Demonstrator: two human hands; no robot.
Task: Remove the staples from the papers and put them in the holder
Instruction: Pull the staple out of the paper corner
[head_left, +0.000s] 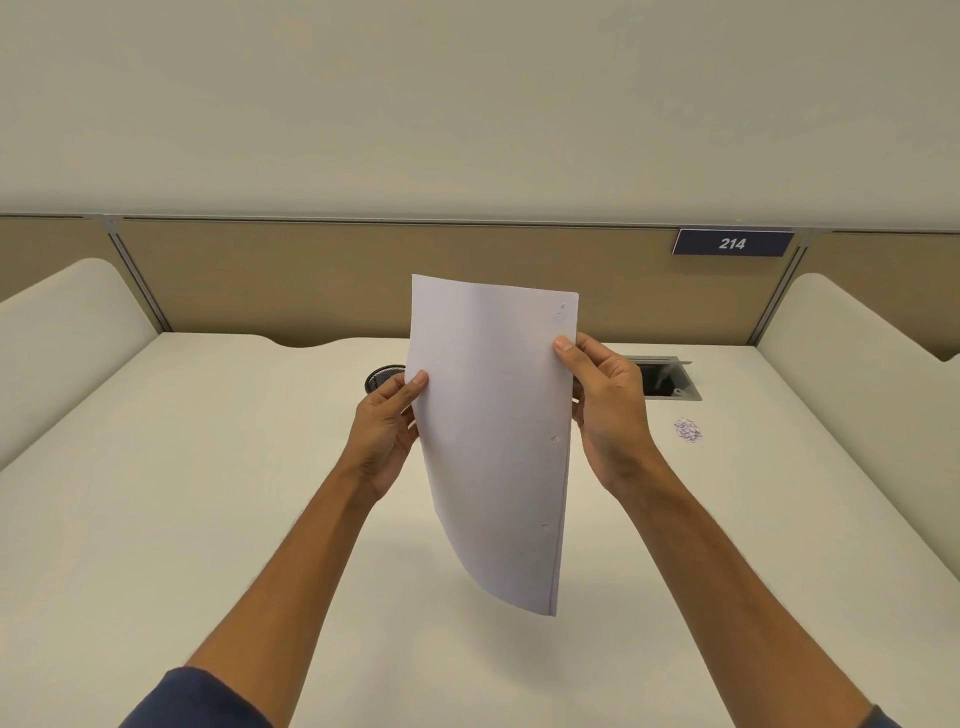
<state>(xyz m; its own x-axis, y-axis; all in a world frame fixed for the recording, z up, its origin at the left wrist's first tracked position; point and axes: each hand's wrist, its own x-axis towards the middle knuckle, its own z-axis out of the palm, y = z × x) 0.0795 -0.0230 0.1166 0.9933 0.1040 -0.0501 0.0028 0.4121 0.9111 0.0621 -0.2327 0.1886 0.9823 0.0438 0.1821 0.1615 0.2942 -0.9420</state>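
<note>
My left hand pinches the papers' left edge; the holder sits behind them on the table. My right hand pinches their right edge. Step: inspection. Next, locate the staple at their top-right corner.

the papers at centre frame are plain white with a faint lilac-grey cast — no print shows on the facing sheet. the holder, peeking out left of them, is black mesh. the desk is cream-white, the partition across mid frame is tan with grey metal trim. at upper right, a sign is dark navy with white numerals. right of centre, a small speckled pile is purplish-grey. the sleeve at lower left is dark blue.
</note>
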